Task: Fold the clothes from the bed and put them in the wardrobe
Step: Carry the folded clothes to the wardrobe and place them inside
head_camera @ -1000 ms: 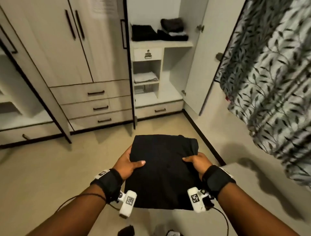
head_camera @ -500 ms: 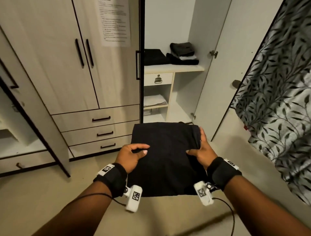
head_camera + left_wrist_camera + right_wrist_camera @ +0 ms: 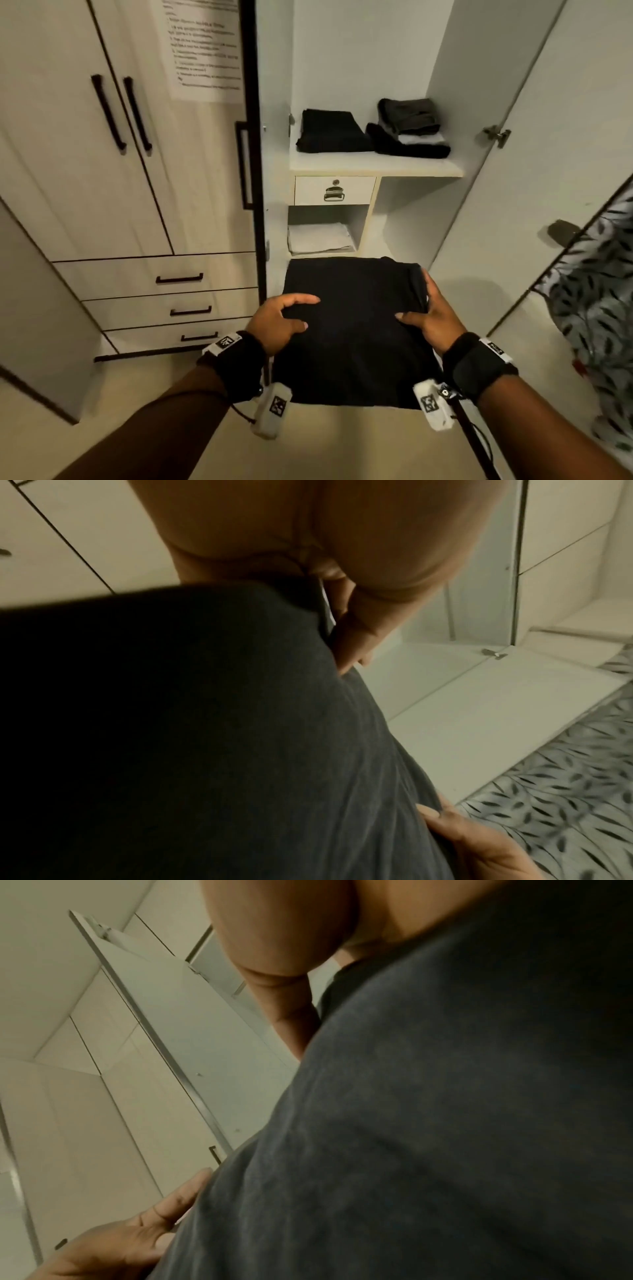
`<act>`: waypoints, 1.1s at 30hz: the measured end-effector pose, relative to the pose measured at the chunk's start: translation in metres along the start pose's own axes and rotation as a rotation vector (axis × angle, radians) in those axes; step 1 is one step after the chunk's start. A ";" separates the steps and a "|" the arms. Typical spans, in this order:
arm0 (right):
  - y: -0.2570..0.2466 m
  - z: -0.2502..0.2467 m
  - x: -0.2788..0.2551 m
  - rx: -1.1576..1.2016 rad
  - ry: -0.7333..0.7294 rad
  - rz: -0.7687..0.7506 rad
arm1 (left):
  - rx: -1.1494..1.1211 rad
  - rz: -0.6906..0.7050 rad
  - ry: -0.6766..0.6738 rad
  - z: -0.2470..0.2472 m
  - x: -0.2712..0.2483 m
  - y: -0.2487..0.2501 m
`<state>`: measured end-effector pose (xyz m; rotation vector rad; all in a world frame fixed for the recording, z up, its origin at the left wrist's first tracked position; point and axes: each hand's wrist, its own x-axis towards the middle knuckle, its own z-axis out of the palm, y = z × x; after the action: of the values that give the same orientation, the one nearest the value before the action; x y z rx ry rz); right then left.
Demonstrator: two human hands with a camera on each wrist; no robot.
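I carry a folded black garment [image 3: 352, 329] flat in front of me, level with the lower part of the open wardrobe compartment. My left hand [image 3: 281, 318] grips its left edge, with thumb and forefinger on top of the cloth. On the right edge my right hand [image 3: 430, 313] holds it, thumb on top and fingers along the side. The left wrist view shows the garment [image 3: 205, 723] under my left hand [image 3: 356, 631]. The right wrist view shows the garment [image 3: 428, 1123] beside my right hand [image 3: 287, 988].
The wardrobe shelf [image 3: 376, 168] bears a black folded pile [image 3: 329, 132] and a dark stack [image 3: 409, 128]. Below are a small drawer [image 3: 334, 190] and a cubby with white cloth [image 3: 320, 238]. An open door [image 3: 531, 171] and a leaf-patterned curtain [image 3: 596, 291] stand right, drawers [image 3: 154, 277] left.
I have walked closer to the wardrobe with the garment held in both hands; the open compartment now fills the view. My left forefinger has come up onto the cloth.
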<state>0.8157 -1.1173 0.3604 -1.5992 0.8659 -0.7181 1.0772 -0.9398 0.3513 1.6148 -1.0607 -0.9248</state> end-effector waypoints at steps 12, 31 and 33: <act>-0.014 -0.100 0.297 -0.143 0.014 0.080 | -0.072 -0.068 0.185 0.054 0.290 0.044; -0.160 -0.120 0.764 -0.248 -0.183 -0.217 | 0.102 0.239 0.474 -0.087 0.675 0.177; -0.169 -0.114 0.828 -0.221 -0.210 -0.231 | 0.149 0.235 0.522 -0.113 0.719 0.201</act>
<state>1.1990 -1.8547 0.5496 -1.9562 0.6290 -0.6158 1.3793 -1.6131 0.5126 1.6825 -0.9335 -0.2471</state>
